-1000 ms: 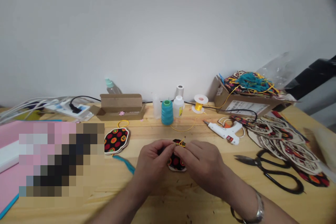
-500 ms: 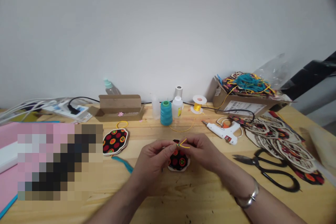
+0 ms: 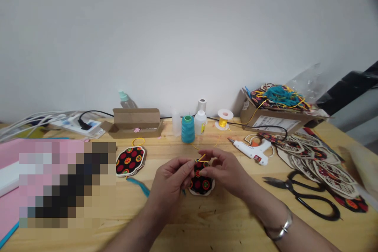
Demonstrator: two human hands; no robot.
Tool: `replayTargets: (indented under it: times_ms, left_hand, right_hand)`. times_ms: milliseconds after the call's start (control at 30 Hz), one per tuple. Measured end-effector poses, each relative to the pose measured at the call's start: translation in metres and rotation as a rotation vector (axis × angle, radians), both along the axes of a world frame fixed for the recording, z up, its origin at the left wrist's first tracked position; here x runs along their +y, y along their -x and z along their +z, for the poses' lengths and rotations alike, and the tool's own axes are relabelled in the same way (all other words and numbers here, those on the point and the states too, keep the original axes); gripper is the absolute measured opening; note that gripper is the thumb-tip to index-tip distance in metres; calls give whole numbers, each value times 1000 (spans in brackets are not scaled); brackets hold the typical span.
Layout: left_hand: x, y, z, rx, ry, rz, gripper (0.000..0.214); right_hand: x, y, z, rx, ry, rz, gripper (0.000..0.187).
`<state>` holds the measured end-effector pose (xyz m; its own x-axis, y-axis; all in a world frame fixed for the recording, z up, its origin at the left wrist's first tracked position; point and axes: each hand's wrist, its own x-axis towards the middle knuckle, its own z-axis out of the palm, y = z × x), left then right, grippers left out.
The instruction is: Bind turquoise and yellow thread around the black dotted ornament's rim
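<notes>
A black fabric piece [image 3: 202,185] with red and orange round motifs and a pale scalloped edge hangs between my hands, just above the wooden table. At its top edge, my left hand [image 3: 174,175] pinches a thin yellow cord [image 3: 203,160], whose short ends stick out to the right. My right hand [image 3: 228,169] is beside these ends, thumb and forefinger apart, the thumb in front of the fabric. A bit of teal thread shows below my left fingers. To the left lies a stack of similar fabric pieces [image 3: 130,160] with a yellow loop [image 3: 138,141] and a teal tassel [image 3: 139,187].
Black scissors [image 3: 295,189] and a white glue gun [image 3: 252,151] lie on the right, beside overlapping fabric pieces [image 3: 333,169]. Behind stand a teal thread cone [image 3: 188,130], a white bottle [image 3: 201,123], a yellow cord spool [image 3: 223,120] and a filled cardboard box [image 3: 274,124].
My right thumb and forefinger have parted and let go of the yellow cord's ends. My left hand keeps its pinch. The whole view has shifted slightly.
</notes>
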<state>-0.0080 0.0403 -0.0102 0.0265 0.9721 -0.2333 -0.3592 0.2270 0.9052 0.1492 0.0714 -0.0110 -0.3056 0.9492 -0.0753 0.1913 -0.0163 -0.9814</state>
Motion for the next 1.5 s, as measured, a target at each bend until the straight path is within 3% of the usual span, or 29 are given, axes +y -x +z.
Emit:
replayTargets:
  times_ms: [67, 200, 533, 667, 833, 1033, 1233, 1333, 1400, 1500]
  left_hand:
    - [0, 0, -1, 17, -3, -10, 13]
    - [-1, 0, 1, 83, -6, -16, 15]
    - [-4, -1, 7, 179, -19, -43, 13]
    - [-4, -1, 7, 195, -7, -40, 14]
    - [-4, 0, 4, 101, 39, -70, 16]
    - [-3, -2, 4, -157, 96, 5, 14]
    - [-1, -2, 2, -250, 143, -13, 15]
    - [-1, -1, 2, -232, 140, -7, 15]
    - [-2, -1, 3, -202, 136, -2, 16]
    - [-2, 0, 5, -159, 137, 22, 16]
  right_hand:
    - [-1, 1, 3, 105, 69, -7, 45]
    - [-1, 3, 6, 180, 70, -88, 24]
    - [-2, 0, 2, -37, -210, -120, 16]
    - [-3, 2, 1, -83, -206, -133, 18]
    - [1, 0, 0, -30, -178, -143, 19]
    - [17, -19, 4, 97, -199, -356, 25]
    - [3, 2, -3, 124, -108, -125, 19]
    - [-9, 13, -10, 248, -88, 75, 42]
    - [-14, 15, -12, 270, -59, 198, 46]
    - [-18, 14, -8, 110, -90, 304, 24]
